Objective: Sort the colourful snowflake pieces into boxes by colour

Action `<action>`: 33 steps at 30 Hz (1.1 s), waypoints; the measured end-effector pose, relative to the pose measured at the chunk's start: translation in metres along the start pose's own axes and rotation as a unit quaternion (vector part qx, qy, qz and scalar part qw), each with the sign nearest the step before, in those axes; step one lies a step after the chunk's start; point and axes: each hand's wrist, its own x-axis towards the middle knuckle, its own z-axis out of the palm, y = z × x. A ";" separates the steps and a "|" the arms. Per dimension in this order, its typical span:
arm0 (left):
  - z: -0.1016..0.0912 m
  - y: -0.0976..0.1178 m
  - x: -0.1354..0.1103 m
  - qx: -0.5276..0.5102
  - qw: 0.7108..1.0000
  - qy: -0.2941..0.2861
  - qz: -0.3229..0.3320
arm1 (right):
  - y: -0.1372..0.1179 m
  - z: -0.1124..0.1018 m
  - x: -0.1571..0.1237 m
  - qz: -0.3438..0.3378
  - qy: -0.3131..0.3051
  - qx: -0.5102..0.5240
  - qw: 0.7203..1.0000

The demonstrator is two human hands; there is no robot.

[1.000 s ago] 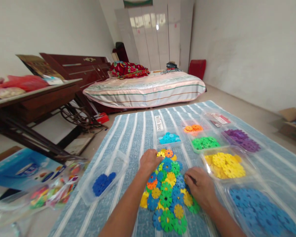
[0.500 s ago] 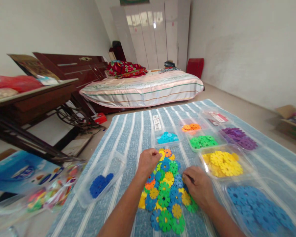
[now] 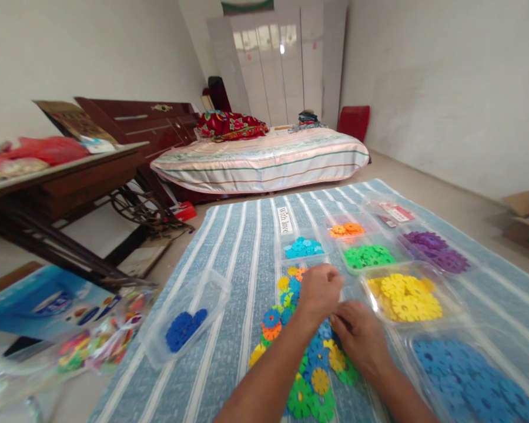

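Observation:
A heap of flower-shaped plastic discs (image 3: pixel 321 380) in blue, green, yellow and orange lies on the striped cloth in front of me. My left hand (image 3: pixel 321 289) is over the heap's upper right side, fingers curled together; whatever they hold is hidden. Just below and to the right, my right hand (image 3: pixel 360 330) is closed at the heap's right edge, thumb and fingers pressed together. Its contents cannot be made out. Both hands are close together, and my left forearm covers much of the heap.
Clear boxes hold light-blue (image 3: pixel 303 248), orange (image 3: pixel 347 230), green (image 3: pixel 369 257), purple (image 3: pixel 436 251), yellow (image 3: pixel 408 298) and blue discs (image 3: pixel 471 376) ahead and to the right. At left, another clear box (image 3: pixel 211 283) holds dark-blue discs (image 3: pixel 183 330). A bed (image 3: pixel 260 161) stands beyond.
My left hand has moved right, from the heap's upper left edge to beside my right hand. My right hand stays at the heap's right edge. The view has shifted slightly.

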 end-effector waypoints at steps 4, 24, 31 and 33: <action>-0.026 -0.034 0.003 0.213 0.974 0.038 -0.064 | 0.000 0.000 0.002 -0.008 -0.006 -0.003 1.000; -0.014 -0.049 0.013 0.302 0.951 0.020 -0.064 | -0.004 0.000 0.004 0.001 -0.007 -0.004 1.000; -0.018 -0.051 0.020 0.294 0.953 -0.013 -0.071 | -0.005 -0.001 0.005 0.003 -0.005 -0.006 1.000; -0.018 -0.052 0.022 0.288 0.955 -0.018 -0.073 | -0.005 -0.001 0.005 0.007 -0.008 -0.003 1.000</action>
